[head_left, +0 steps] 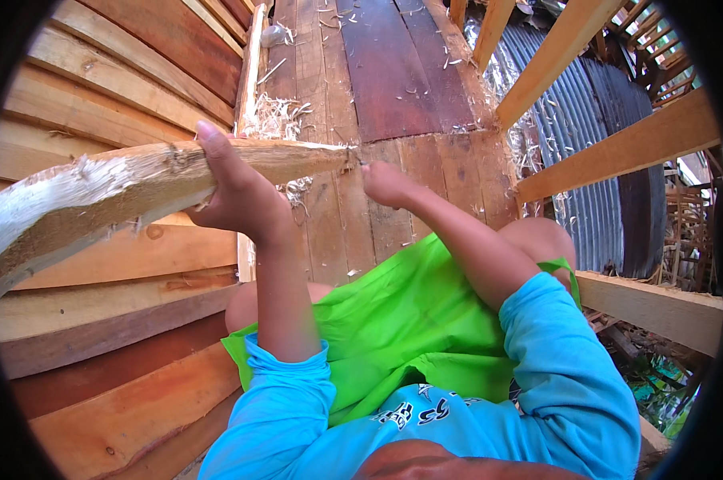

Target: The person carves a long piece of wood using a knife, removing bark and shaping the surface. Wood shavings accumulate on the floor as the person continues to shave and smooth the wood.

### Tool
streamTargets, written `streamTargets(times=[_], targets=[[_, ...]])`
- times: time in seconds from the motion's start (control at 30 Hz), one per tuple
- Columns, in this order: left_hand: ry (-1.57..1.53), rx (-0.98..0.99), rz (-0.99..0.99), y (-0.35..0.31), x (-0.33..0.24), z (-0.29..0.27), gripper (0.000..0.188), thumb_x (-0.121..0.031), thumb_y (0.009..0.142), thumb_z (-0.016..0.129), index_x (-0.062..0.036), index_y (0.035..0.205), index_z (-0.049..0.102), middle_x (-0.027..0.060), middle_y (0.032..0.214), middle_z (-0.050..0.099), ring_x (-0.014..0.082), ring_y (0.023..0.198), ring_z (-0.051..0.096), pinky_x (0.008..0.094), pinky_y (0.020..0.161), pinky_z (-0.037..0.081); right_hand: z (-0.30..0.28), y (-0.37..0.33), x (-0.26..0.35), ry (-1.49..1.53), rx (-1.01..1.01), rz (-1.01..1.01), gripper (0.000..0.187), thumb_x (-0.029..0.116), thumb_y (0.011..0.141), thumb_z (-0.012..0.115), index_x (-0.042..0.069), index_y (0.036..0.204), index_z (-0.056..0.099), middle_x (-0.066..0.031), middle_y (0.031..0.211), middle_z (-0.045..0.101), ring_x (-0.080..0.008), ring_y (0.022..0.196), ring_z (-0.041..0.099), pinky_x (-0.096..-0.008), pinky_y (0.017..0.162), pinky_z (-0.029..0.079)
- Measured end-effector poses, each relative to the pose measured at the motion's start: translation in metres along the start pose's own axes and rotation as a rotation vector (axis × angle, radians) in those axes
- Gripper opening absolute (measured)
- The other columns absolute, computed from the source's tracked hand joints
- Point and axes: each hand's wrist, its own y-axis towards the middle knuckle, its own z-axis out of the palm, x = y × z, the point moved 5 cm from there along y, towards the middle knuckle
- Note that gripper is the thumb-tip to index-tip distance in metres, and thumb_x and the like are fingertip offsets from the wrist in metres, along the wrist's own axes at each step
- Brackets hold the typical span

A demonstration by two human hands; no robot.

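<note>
A long, rough-hewn piece of pale wood point(113, 188) comes in from the left and tapers to a narrow end near the middle of the view. My left hand point(245, 188) grips it from below, thumb on the upper side, the other fingers mostly hidden by the wood. Closed into a fist, my right hand point(387, 184) is at the tapered end. A small dark bit shows between that fist and the tip, too small to name. Over my lap lies a bright green cloth point(425, 320).
Curled wood shavings point(277, 118) lie on the plank floor point(393, 188), thickest by the left ledge. Plank boards point(129, 260) form a wall at left. On the right stand wooden railing bars point(617, 152), with corrugated metal sheets point(573, 136) beyond them.
</note>
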Motion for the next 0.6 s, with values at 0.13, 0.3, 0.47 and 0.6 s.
streamTargets(times=[0.13, 0.3, 0.47, 0.6], targets=[[0.005, -0.007, 0.044, -0.003, -0.006, 0.001, 0.048, -0.02, 0.082, 0.073, 0.0067, 0.114, 0.049, 0.0116, 0.096, 0.06, 0.0153, 0.078, 0.059, 0.0293, 0.07, 0.052, -0.005, -0.027, 0.066, 0.191, -0.268, -0.285, 0.039, 0.028, 0.1, 0.036, -0.004, 0.094, 0.057, -0.0259, 0.085, 0.062, -0.0416, 0.081, 0.06, -0.0491, 0.074, 0.046], [-0.092, 0.01, -0.197, 0.006, 0.01, -0.008, 0.039, -0.018, 0.08, 0.073, 0.0017, 0.105, 0.05, 0.0107, 0.084, 0.058, 0.0189, 0.07, 0.06, 0.0329, 0.063, 0.054, -0.001, 0.003, -0.013, 0.122, -0.074, 0.052, 0.042, 0.032, 0.1, 0.034, -0.003, 0.091, 0.056, -0.0174, 0.069, 0.058, -0.0305, 0.06, 0.058, -0.0416, 0.058, 0.047], [-0.192, 0.179, -0.123, 0.017, 0.016, -0.014, 0.035, -0.012, 0.081, 0.068, 0.0004, 0.104, 0.044, 0.0101, 0.079, 0.056, 0.0203, 0.066, 0.059, 0.0334, 0.057, 0.054, -0.013, -0.003, 0.009, 0.297, -0.013, 0.03, 0.043, 0.035, 0.1, 0.037, -0.001, 0.088, 0.057, -0.0094, 0.064, 0.057, -0.0174, 0.051, 0.053, -0.0319, 0.048, 0.043], [-0.227, 0.242, 0.117, 0.019, 0.014, -0.017, 0.037, -0.006, 0.079, 0.065, -0.0028, 0.107, 0.041, 0.0099, 0.075, 0.055, 0.021, 0.069, 0.059, 0.0352, 0.057, 0.055, -0.021, 0.001, 0.025, 0.319, -0.179, -0.186, 0.036, 0.031, 0.094, 0.048, -0.003, 0.09, 0.061, -0.0154, 0.076, 0.062, -0.0249, 0.069, 0.059, -0.0379, 0.064, 0.046]])
